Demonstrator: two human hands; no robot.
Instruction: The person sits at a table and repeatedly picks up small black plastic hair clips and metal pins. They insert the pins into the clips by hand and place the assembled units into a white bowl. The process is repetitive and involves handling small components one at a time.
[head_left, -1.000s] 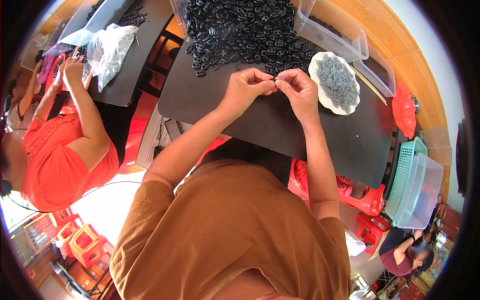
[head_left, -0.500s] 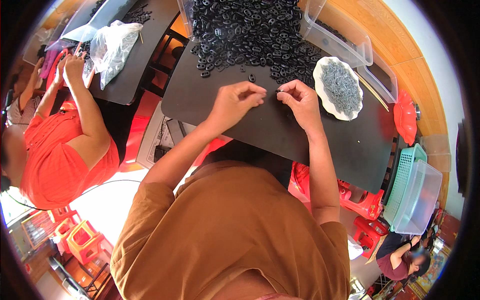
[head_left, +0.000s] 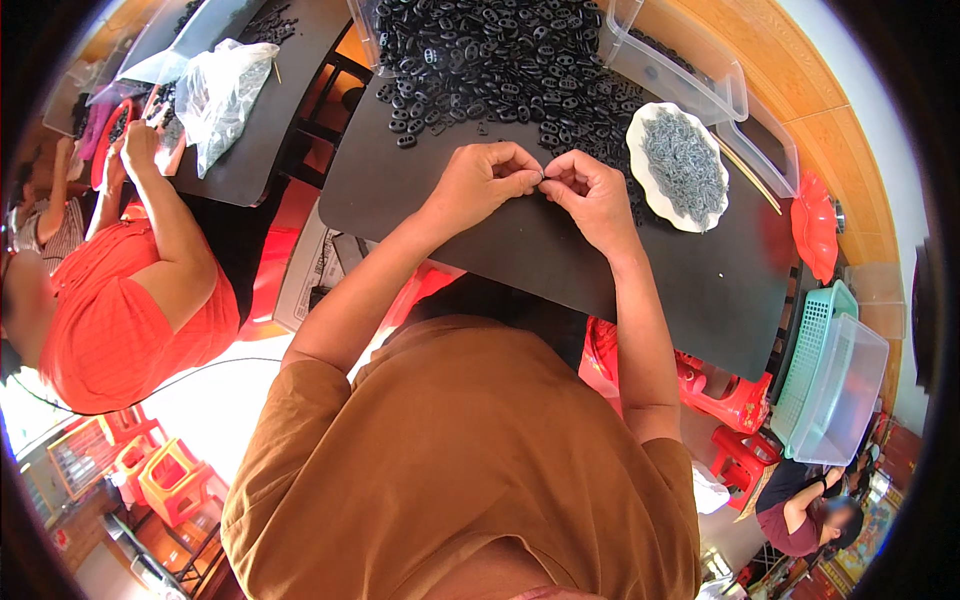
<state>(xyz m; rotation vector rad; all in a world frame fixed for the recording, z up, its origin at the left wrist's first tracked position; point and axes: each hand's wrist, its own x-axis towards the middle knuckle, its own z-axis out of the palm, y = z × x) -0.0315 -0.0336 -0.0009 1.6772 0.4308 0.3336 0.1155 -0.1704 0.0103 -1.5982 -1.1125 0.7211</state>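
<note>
Above the dark table, my left hand (head_left: 490, 182) and my right hand (head_left: 592, 200) meet at the fingertips, both closed in a pinch. A small black piece (head_left: 543, 179) shows between them, held in my right fingers; whatever my left fingers pinch is too small to make out. Just beyond my hands spreads a large heap of black oval plastic pieces with holes (head_left: 490, 70). To the right of my right hand stands a white scalloped dish (head_left: 640, 190) full of small grey metal parts (head_left: 685, 165).
Clear plastic bins (head_left: 690, 90) and thin wooden sticks (head_left: 750, 175) lie beyond the dish. A red scalloped dish (head_left: 815, 225) and a green basket (head_left: 808, 350) are at the right. At the left, a person in red works at another table beside a plastic bag (head_left: 215, 100).
My hands have come together, the left moving right and the right slightly left. A loose black piece seen beside my left hand earlier no longer shows.
</note>
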